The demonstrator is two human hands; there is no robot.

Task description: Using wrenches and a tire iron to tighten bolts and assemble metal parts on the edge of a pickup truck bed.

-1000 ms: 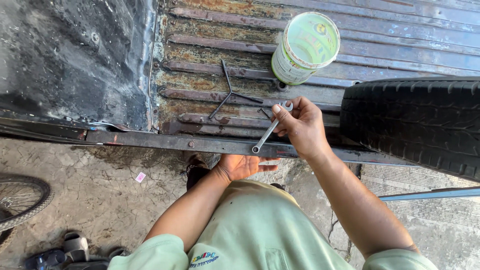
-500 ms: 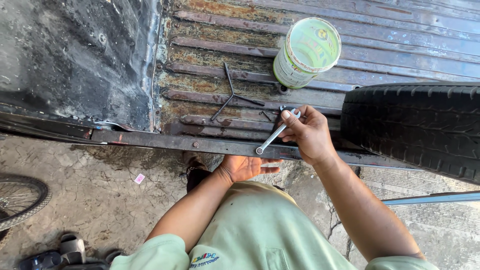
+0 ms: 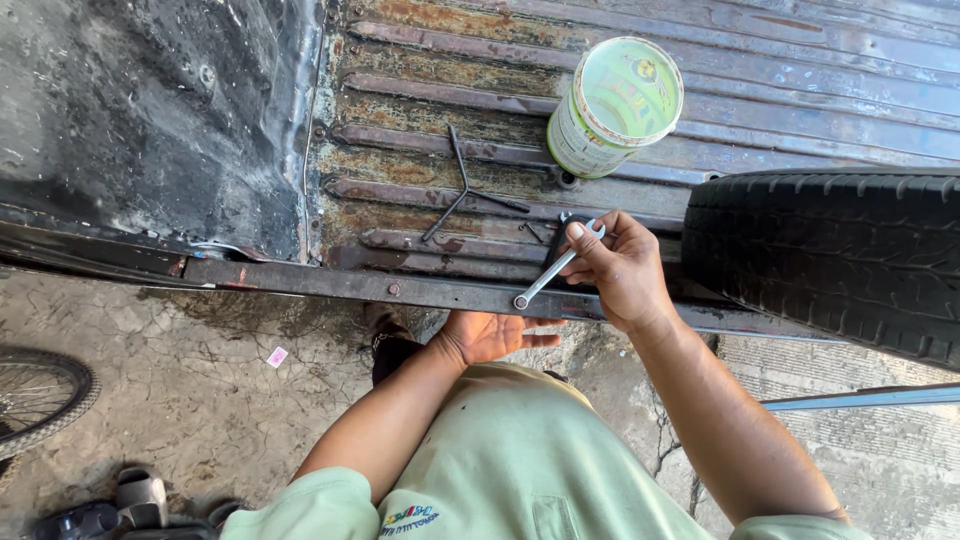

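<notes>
My right hand (image 3: pixel 620 270) grips a silver combination spanner (image 3: pixel 556 266) near its open-jaw end, held slanted over the rusty ribbed truck bed (image 3: pixel 420 150) at its near edge. A dark second tool lies partly hidden just behind the spanner. My left hand (image 3: pixel 492 335) is palm up below the bed's steel edge rail (image 3: pixel 350 285), fingers spread, holding nothing. A thin three-armed wrench (image 3: pixel 462 195) lies flat on the bed to the left of my right hand.
A green-lidded can (image 3: pixel 612 108) stands on the bed beyond my right hand. A black tyre (image 3: pixel 830 255) lies at the right. A dark greasy sheet (image 3: pixel 140 120) covers the left. Below are cracked concrete ground (image 3: pixel 180 400), a bicycle wheel (image 3: pixel 35 395) and sandals (image 3: pixel 110 510).
My right hand with the spanner has shifted slightly right and lower, closer to the bed's edge rail. My left hand stays under the rail.
</notes>
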